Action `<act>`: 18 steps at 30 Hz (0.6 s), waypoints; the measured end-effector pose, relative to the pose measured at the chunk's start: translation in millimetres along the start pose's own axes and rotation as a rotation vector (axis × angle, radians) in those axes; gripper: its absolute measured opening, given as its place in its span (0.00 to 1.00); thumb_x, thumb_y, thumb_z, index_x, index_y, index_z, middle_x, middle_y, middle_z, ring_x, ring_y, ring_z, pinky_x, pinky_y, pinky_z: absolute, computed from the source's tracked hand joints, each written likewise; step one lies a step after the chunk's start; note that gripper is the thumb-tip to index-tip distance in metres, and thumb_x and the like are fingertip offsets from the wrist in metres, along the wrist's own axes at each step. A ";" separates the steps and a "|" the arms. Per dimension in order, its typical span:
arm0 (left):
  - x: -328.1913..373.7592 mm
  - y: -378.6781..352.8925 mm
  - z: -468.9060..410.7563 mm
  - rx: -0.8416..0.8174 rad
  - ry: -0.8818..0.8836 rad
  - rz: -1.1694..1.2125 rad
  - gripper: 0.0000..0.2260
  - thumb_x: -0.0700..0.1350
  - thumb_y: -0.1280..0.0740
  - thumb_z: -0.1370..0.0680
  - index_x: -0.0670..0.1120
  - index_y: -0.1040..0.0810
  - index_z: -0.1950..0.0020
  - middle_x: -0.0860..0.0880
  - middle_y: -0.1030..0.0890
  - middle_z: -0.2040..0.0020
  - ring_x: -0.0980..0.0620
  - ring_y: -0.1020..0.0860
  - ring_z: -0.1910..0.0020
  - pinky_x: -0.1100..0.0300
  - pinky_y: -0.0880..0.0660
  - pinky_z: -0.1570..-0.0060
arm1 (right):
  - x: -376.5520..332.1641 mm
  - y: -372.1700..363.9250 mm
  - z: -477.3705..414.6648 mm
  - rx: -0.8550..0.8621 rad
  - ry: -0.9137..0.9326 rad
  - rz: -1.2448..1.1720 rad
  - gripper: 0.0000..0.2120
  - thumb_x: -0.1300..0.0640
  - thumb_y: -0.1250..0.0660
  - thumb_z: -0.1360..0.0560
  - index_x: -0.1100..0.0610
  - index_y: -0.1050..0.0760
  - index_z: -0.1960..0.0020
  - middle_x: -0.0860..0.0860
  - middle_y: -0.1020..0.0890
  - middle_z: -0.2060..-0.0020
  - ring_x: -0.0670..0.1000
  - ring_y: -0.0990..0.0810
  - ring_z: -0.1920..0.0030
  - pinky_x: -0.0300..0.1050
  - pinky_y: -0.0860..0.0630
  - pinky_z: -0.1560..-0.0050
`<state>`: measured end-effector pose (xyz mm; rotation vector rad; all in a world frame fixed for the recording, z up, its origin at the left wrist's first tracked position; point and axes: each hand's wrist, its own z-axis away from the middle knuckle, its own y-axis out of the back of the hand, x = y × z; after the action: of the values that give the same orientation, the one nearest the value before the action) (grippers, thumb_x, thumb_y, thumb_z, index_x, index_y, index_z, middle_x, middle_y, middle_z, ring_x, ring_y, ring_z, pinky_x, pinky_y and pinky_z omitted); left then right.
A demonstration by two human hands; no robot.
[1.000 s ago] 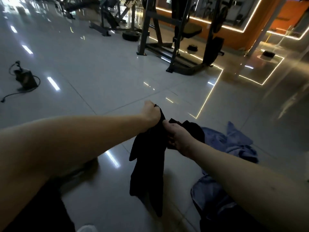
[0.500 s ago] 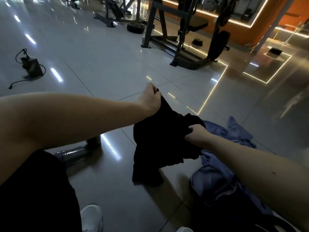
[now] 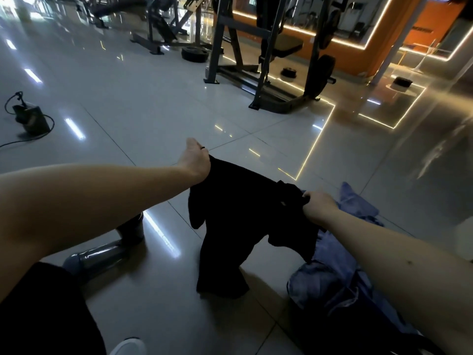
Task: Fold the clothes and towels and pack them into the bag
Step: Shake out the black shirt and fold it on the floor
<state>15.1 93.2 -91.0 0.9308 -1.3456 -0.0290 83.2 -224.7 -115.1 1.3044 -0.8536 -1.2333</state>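
A black T-shirt hangs spread between my two hands above the tiled floor, its hem touching the tiles. My left hand grips one shoulder of it at the upper left. My right hand grips the other shoulder at the right. A crumpled blue cloth lies on the floor under my right forearm, partly hidden by the shirt and arm. No bag is plainly visible.
A dark grey bottle lies on the floor under my left arm. A small black box with a cable sits at the far left. A weight rack stands ahead. My white shoe shows at the bottom.
My hands have moved apart, left hand up and left, right hand out to the right, so the bunched black shirt now hangs spread open between them.
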 end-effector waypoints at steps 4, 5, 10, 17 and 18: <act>-7.1 4.2 -6.6 -0.020 -0.054 -0.050 0.07 0.47 0.43 0.19 0.43 0.34 0.46 0.43 0.26 0.54 0.39 0.25 0.52 0.44 0.27 0.46 | 3.6 9.5 -8.8 0.172 -0.122 -0.320 0.09 0.66 0.38 0.26 0.56 0.22 0.54 0.54 0.22 0.57 0.54 0.23 0.52 0.41 0.31 0.52; -8.7 3.7 -6.8 -0.042 -0.074 -0.068 0.08 0.48 0.42 0.19 0.44 0.34 0.47 0.43 0.25 0.54 0.39 0.24 0.51 0.44 0.26 0.46 | 4.3 12.3 -10.7 0.222 -0.153 -0.402 0.08 0.66 0.38 0.26 0.56 0.22 0.55 0.55 0.21 0.57 0.55 0.23 0.52 0.42 0.30 0.52; -11.6 5.1 -2.2 -0.303 -0.214 -0.182 0.24 0.66 0.33 0.25 0.45 0.28 0.49 0.46 0.22 0.54 0.44 0.22 0.53 0.50 0.25 0.50 | 6.6 13.6 -20.0 0.286 -0.238 -0.751 0.10 0.58 0.36 0.21 0.59 0.23 0.61 0.55 0.21 0.64 0.55 0.22 0.56 0.45 0.29 0.55; -25.8 12.7 8.9 -0.750 -0.649 -0.857 0.34 0.61 0.22 0.36 0.53 0.31 0.35 0.53 0.26 0.43 0.49 0.25 0.46 0.53 0.27 0.49 | 7.6 13.1 -25.8 0.294 -0.272 -0.842 0.17 0.48 0.32 0.22 0.61 0.20 0.59 0.58 0.16 0.57 0.57 0.18 0.53 0.49 0.22 0.47; -30.0 13.4 6.4 -0.735 -0.697 -0.849 0.28 0.56 0.24 0.31 0.51 0.29 0.36 0.52 0.26 0.42 0.49 0.24 0.45 0.54 0.27 0.49 | 10.1 14.0 -25.5 0.316 -0.285 -0.807 0.16 0.48 0.32 0.22 0.60 0.20 0.60 0.59 0.16 0.55 0.59 0.17 0.51 0.51 0.22 0.45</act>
<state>-5.1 113.9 -107.9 0.7969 -1.2847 -1.5084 112.3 -230.6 -106.8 1.8515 -0.7546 -2.0078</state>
